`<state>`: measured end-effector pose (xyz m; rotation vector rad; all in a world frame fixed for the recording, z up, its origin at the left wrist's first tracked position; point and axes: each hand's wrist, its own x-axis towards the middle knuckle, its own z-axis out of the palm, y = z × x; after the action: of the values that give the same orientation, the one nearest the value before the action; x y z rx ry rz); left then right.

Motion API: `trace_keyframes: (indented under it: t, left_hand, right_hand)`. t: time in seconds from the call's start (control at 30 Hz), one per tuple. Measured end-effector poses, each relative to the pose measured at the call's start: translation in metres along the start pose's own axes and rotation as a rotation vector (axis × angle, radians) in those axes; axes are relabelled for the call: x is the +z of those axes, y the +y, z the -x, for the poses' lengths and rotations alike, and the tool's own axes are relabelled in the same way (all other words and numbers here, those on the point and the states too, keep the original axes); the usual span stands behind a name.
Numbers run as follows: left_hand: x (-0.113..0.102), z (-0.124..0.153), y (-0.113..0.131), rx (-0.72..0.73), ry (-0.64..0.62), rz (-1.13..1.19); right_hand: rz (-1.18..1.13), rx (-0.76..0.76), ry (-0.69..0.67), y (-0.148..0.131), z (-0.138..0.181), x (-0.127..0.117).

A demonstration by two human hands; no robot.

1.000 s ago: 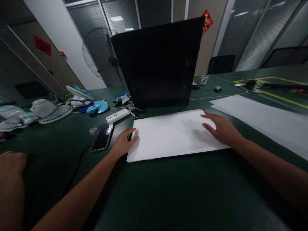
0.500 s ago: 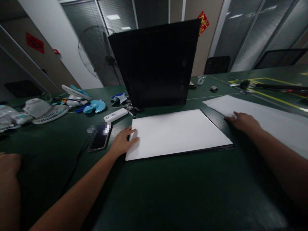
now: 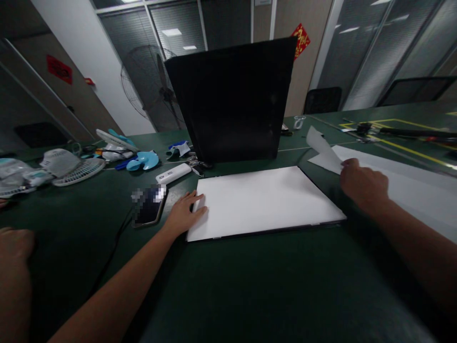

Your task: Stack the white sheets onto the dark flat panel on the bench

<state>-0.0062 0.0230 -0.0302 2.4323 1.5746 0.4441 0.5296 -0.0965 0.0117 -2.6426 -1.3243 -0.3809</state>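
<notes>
A white rectangular panel with a dark edge [image 3: 257, 202] lies flat in front of me. My left hand [image 3: 183, 212] rests at its left end, fingers apart, with the fingertips and thumb on the white surface. Off to the right, my right hand [image 3: 364, 183] is closed in a pinch on the edge of a thin white sheet [image 3: 323, 148], whose near-left corner curls up off the table. Beneath it lies more white sheet material [image 3: 410, 183], partly covered by my hand and forearm.
Behind the panel a large black panel [image 3: 232, 105] stands upright. To the left are a phone [image 3: 150, 207] with a cable, a white stick-shaped device [image 3: 173, 174], light blue fan blades [image 3: 143, 161] and white fan grilles [image 3: 80, 171]. Another person's hand [image 3: 16, 243] rests at the far left.
My right hand has closed on the white sheet's edge and raised its corner, which lay flat before. My left hand stays on the panel. The view has tilted slightly upward.
</notes>
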Motion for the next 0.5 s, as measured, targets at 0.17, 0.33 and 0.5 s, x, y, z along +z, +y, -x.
trace_keyframes:
  t: [0.17,0.33,0.5]
  left_hand:
    - [0.001,0.001,-0.001,0.012,0.011,0.002]
    - [0.003,0.000,-0.005,0.031,0.016,0.010]
    - [0.003,-0.001,-0.005,0.012,0.009,0.044]
  right_hand:
    - [0.030,-0.409,-0.004,-0.052,0.048,-0.028]
    - [-0.099,-1.059,-0.067,-0.089,0.091,-0.017]
    - [-0.241,-1.298,-0.051,-0.101,0.111,-0.004]
